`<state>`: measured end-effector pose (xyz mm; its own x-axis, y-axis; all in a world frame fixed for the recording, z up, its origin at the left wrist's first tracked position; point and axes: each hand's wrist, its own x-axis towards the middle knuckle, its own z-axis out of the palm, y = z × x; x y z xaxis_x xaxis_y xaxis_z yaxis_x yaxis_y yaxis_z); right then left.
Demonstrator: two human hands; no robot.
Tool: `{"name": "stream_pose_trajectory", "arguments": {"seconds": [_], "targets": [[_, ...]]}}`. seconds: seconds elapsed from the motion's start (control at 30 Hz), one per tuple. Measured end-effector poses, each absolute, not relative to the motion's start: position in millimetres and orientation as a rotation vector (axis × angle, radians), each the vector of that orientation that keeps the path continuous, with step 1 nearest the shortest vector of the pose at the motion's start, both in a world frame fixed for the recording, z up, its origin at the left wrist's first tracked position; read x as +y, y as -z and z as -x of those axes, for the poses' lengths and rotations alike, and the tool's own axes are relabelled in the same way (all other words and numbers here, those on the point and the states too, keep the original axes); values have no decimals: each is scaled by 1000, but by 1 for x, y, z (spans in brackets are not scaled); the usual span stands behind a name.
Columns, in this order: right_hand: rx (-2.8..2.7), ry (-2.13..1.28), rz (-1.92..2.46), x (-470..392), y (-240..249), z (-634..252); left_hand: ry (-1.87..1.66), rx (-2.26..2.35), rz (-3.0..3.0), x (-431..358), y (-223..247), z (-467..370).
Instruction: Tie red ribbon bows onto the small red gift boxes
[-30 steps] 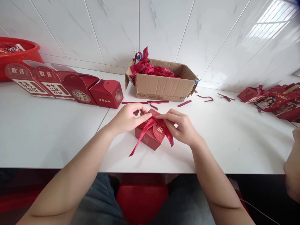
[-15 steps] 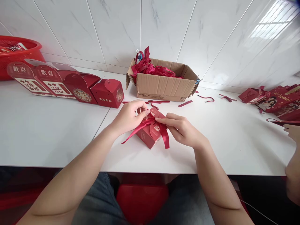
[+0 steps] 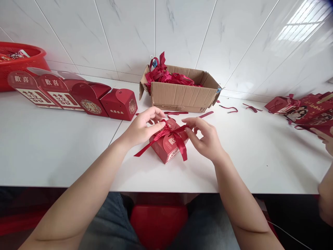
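A small red gift box [image 3: 161,150] with gold lettering sits in front of me on the white table. Round it runs a red ribbon [image 3: 182,147], tied in a bow on the lid, with two tails hanging toward me. My left hand [image 3: 145,126] pinches the ribbon's left loop between thumb and fingers at the box's far left corner. On the other side, my right hand [image 3: 204,139] grips the right loop between thumb and forefinger. The far side of the box is partly hidden by the hands and bow.
Behind the gift box stands a cardboard box [image 3: 184,97] holding red ribbons. Red boxes [image 3: 119,104] line the left, near a red basket [image 3: 23,69]. Ribbon scraps [image 3: 229,109] lie behind. At right are red packages [image 3: 312,111] and another person's hand [image 3: 324,139].
My right hand has gone from pressing the knot to holding the right loop, drawn out to the right. My left hand stays at the left loop. The other person's hand has shifted.
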<state>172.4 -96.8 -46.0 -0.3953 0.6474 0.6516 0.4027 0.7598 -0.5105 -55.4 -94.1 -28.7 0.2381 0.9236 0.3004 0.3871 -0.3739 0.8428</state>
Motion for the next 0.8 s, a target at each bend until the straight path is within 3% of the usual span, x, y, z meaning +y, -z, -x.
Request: {"name": "stream_pose_trajectory", "arguments": {"seconds": [0.8], "targets": [[-2065,-397,733,-92,41,-176,-1054,1180,-2000,-89,32,58]]}}
